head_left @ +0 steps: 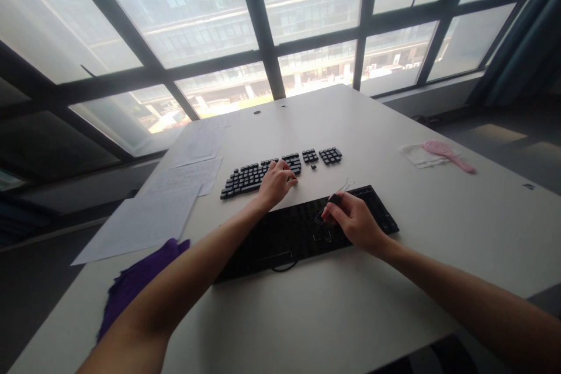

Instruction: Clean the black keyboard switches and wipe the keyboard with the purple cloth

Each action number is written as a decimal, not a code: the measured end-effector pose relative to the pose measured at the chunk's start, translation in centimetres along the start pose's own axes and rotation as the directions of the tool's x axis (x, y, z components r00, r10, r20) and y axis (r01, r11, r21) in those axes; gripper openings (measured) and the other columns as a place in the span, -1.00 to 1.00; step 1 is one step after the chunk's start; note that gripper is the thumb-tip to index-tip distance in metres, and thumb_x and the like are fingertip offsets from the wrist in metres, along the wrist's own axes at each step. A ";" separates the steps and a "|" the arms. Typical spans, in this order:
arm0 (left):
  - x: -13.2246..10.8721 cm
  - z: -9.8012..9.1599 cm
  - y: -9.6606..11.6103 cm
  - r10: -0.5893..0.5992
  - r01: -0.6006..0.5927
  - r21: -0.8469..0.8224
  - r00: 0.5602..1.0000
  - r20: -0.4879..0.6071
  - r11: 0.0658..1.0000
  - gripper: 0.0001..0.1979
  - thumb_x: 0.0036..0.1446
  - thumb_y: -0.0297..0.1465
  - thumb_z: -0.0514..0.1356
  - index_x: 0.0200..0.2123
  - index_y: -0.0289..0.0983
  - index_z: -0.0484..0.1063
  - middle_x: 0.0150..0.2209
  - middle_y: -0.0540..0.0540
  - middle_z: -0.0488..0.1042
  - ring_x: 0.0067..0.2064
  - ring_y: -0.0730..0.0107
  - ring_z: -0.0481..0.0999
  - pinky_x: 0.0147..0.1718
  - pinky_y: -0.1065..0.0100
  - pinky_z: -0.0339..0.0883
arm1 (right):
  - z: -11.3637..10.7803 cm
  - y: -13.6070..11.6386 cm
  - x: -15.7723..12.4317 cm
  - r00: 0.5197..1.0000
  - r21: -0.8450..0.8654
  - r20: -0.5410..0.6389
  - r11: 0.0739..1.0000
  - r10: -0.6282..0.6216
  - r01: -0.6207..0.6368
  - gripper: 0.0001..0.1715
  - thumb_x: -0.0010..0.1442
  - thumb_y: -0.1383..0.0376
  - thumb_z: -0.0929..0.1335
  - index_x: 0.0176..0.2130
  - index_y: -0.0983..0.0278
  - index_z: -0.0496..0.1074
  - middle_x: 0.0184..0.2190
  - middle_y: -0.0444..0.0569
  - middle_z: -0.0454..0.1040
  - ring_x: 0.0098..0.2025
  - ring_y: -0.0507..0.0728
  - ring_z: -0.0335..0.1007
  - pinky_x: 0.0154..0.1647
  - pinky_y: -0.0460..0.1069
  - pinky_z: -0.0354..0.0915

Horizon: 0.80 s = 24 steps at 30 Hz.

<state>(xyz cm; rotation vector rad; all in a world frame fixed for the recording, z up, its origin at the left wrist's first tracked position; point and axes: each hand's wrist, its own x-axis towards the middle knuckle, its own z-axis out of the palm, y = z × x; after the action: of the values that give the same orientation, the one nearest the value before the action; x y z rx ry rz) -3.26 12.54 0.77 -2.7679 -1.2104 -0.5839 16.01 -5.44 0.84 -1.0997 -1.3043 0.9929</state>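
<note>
A black keyboard base [276, 245] without most of its keycaps lies on the white table in front of me. Behind it, loose black keycaps [241, 181] sit in keyboard-like rows. My left hand [277, 182] rests over these rows, fingers bent down at the caps and thumb apart from them; the fingertips are partly hidden. Above the right half of the base, my right hand [356, 219] pinches a keycap puller [335, 198] with a small black body and thin wire ends pointing up and away. A dark outline on the base shows just beside these fingers.
Paper sheets [162, 210] cover the left side of the table, with a purple cloth [140, 277] near my left forearm. At the right, a pink hairbrush [447, 155] lies partly on a white tissue [418, 156]. Large windows [307, 6] stand behind the table.
</note>
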 end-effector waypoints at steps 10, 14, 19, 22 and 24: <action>0.1 0.3 -0.7 0.015 -0.013 0.041 0.998 -0.059 0.999 -0.83 0.16 -0.28 0.29 -0.23 -0.20 0.61 -0.12 -0.14 0.42 -0.03 0.11 0.31 -0.03 0.15 0.34 | 0.1 -0.1 -0.2 1.000 -0.026 0.030 1.000 -0.002 0.003 -0.78 0.31 0.19 0.33 -0.31 0.28 0.38 -0.41 -0.02 0.55 -0.36 0.11 0.48 -0.31 -0.01 0.38; 0.1 0.1 -0.4 0.015 -0.013 0.026 0.999 -0.050 1.000 -0.87 0.14 -0.31 0.30 -0.26 -0.20 0.62 -0.12 -0.14 0.43 -0.03 0.11 0.32 -0.01 0.14 0.33 | 0.1 -0.1 -0.1 1.000 -0.026 0.031 1.000 -0.004 0.004 -0.78 0.31 0.19 0.33 -0.32 0.27 0.38 -0.41 -0.03 0.54 -0.36 0.11 0.48 -0.30 -0.02 0.38; 0.3 0.2 -0.5 0.004 -0.004 0.005 0.999 -0.034 1.000 -0.90 0.12 -0.37 0.31 -0.29 -0.20 0.62 -0.13 -0.14 0.43 -0.03 0.10 0.31 0.00 0.13 0.33 | -0.1 0.0 -0.1 1.000 -0.038 0.031 0.999 -0.003 0.005 -0.75 0.31 0.14 0.33 -0.33 0.27 0.37 -0.42 -0.03 0.54 -0.37 0.12 0.49 -0.30 0.00 0.39; 0.3 0.3 -0.6 -0.018 0.018 -0.009 0.999 -0.031 1.000 -0.90 0.12 -0.38 0.30 -0.28 -0.20 0.61 -0.12 -0.14 0.42 -0.02 0.11 0.31 0.02 0.13 0.32 | -0.1 0.1 0.0 0.999 -0.029 0.034 1.000 -0.003 0.004 -0.72 0.30 0.10 0.34 -0.32 0.26 0.37 -0.41 -0.02 0.55 -0.36 0.13 0.49 -0.30 0.01 0.39; 0.2 0.3 -0.7 -0.033 0.032 -0.016 0.999 -0.033 0.999 -0.90 0.12 -0.38 0.30 -0.27 -0.20 0.60 -0.12 -0.14 0.42 -0.01 0.11 0.31 0.02 0.13 0.31 | -0.2 0.2 0.2 0.999 -0.008 0.047 1.000 -0.008 0.008 -0.71 0.31 0.10 0.32 -0.32 0.26 0.37 -0.40 -0.02 0.55 -0.35 0.13 0.49 -0.30 0.00 0.38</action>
<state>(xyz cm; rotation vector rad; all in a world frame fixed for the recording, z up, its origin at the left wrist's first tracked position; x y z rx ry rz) -3.51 13.22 0.52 -2.7446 -1.2517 -0.6422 16.27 -5.26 0.73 -1.0817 -1.3508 1.0139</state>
